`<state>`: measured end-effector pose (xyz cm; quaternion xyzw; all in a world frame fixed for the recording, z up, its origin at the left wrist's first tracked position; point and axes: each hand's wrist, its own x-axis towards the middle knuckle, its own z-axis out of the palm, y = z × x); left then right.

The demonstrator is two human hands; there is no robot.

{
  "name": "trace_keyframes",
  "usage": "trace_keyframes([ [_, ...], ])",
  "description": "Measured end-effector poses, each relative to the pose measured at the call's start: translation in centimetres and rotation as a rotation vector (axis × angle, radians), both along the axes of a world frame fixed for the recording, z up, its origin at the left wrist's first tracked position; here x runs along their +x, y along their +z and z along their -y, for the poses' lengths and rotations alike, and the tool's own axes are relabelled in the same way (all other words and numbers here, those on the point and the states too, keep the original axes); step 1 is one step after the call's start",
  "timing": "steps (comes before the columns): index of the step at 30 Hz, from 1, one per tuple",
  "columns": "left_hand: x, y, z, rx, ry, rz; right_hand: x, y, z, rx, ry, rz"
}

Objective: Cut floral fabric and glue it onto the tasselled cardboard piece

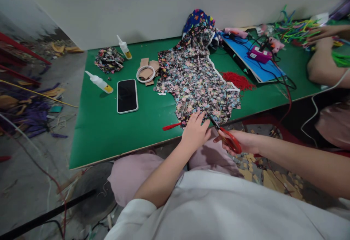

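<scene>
A dark floral fabric piece (197, 79) lies spread over the green table and hangs slightly at its front edge. My left hand (194, 132) rests flat on the fabric's near edge with its fingers stretched out. In my right hand (240, 141) is a pair of red-handled scissors (231, 141); its blades reach the fabric near my left fingers. Whether the blades are parted is hard to make out. A red tassel (171, 126) sits just left of my left hand, its tip at the cloth.
On the green table (104, 130) are a phone (127, 96), two glue bottles (100, 83) (124, 47), a tape roll (146, 74), crumpled floral fabric (109, 60), red threads (237, 81) and a blue folder (254, 57) with cables. At right, another person's arm (322, 57) reaches over green strands.
</scene>
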<state>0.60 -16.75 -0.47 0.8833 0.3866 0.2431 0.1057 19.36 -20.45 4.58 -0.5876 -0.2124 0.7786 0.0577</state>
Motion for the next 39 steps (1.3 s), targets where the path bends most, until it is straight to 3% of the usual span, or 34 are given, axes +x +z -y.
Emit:
trace_keyframes([
  [30, 0.04, -0.01, 0.02, 0.009, 0.011, 0.011, 0.25, -0.44, 0.13, 0.044, 0.021, -0.039],
  [39, -0.03, 0.29, 0.10, 0.004, 0.021, 0.013, -0.38, -0.25, 0.23, -0.013, -0.029, -0.127],
])
